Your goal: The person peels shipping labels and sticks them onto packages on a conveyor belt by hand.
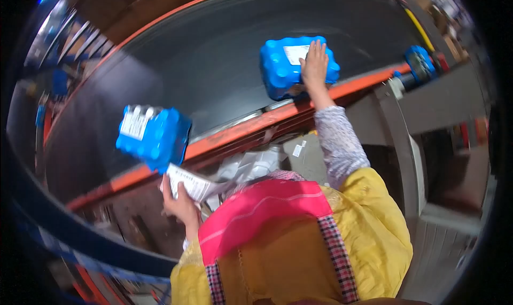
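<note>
My right hand (315,67) lies with its fingers stretched flat on top of a blue shrink-wrapped pack (275,76), over the edge of a white label (295,54). The pack's bumpy top suggests bottles or cans inside. Between the fingers of my left hand (183,204) are printed white label sheets (188,183), which trail toward my body. Just beyond that hand, a second blue wrapped pack (163,137) sits at the belt's near edge and carries a white label (134,124).
Both packs rest on a wide black conveyor belt (214,70) with an orange side rail (230,137). A blue-capped motor-like part (419,62) is mounted at the right end. Grey metal framing (398,112) stands at right. Crumpled whitish material (248,165) lies below the rail.
</note>
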Tool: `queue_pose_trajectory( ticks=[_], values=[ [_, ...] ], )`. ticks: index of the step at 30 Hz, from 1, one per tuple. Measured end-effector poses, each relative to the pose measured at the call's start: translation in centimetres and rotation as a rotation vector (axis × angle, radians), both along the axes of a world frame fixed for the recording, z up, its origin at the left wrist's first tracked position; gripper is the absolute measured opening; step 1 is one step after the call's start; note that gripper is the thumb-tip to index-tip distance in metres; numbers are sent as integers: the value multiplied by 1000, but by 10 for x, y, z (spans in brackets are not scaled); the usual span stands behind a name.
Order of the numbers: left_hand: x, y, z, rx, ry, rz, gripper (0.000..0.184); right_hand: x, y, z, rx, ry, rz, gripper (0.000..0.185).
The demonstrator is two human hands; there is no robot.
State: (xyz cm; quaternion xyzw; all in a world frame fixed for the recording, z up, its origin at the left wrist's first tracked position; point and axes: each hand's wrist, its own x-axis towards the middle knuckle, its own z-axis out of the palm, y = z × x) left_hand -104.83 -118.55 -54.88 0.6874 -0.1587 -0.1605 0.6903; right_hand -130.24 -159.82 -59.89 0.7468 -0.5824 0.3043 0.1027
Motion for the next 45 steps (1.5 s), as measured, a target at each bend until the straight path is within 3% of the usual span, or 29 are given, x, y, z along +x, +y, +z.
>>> queue_pose_trajectory(
  ticks=[1, 2, 3, 5, 11, 13, 15, 17, 24, 26, 27, 29, 30, 31, 32, 36, 39, 42, 43, 44, 45],
  values=[
    [1, -1, -2, 52, -70, 24, 48, 0, -9, -13, 35, 57, 220, 59],
    [3, -2, -7, 94, -178, -28, 51, 4, -19, -23, 277, -6, 300, 56],
    [4, -3, -11, 141, -284, -82, 53, 14, -11, -16, 259, 104, 310, 61],
    [-10, -15, -13, 124, -150, -149, 54, 39, 11, -14, 270, 228, 260, 73],
    [-73, -65, -37, 303, -424, -401, 50, 53, 21, -28, 285, 248, 606, 76],
    [-97, -81, -18, 338, -164, -525, 49, 38, 15, -27, 332, 204, 687, 77],
    [-111, -91, -32, 237, -373, -537, 46, 18, 5, -39, 355, 200, 528, 77],
    [-127, -98, -37, 240, -401, -532, 44, -3, 1, -42, 389, 228, 427, 78],
    [-193, -119, -36, 288, -485, -533, 43, -57, 31, -44, 319, 176, 639, 80],
    [-197, -127, -48, 234, -538, -519, 52, -61, 52, -35, 352, 116, 821, 69],
    [-205, -132, -47, 219, -474, -571, 55, -70, 62, -24, 381, 109, 925, 63],
    [-223, -143, -43, 190, -346, -676, 60, -89, 78, -6, 928, -246, 1154, 50],
    [-229, -148, -50, 214, -257, -773, 66, -101, 85, -14, 946, -289, 1200, 47],
    [-240, -157, -56, 133, -421, -744, 70, -114, 89, -22, 964, -330, 1246, 45],
    [-248, -163, -58, 177, -303, -771, 73, -123, 91, -24, 1085, -442, 1213, 42],
    [-275, -191, -90, 47, -115, -777, 81, -159, 76, -35, 990, -515, 1250, 32],
    [-293, -208, -95, -30, 216, -897, 84, -186, 64, -51, 908, -544, 1254, 32],
    [-297, -228, -108, 119, 166, -954, 40, -200, 54, -53, 673, -547, 1249, 24],
    [-298, -234, -108, 169, 150, -974, 30, -203, 51, -55, 603, -547, 1240, 22],
    [-309, -237, -106, 133, 197, -842, 18, -206, 49, -57, 585, -560, 1221, 19],
    [-313, -242, -107, 134, 115, -826, 18, -210, 45, -64, 584, -593, 1204, 19]
  ],
)
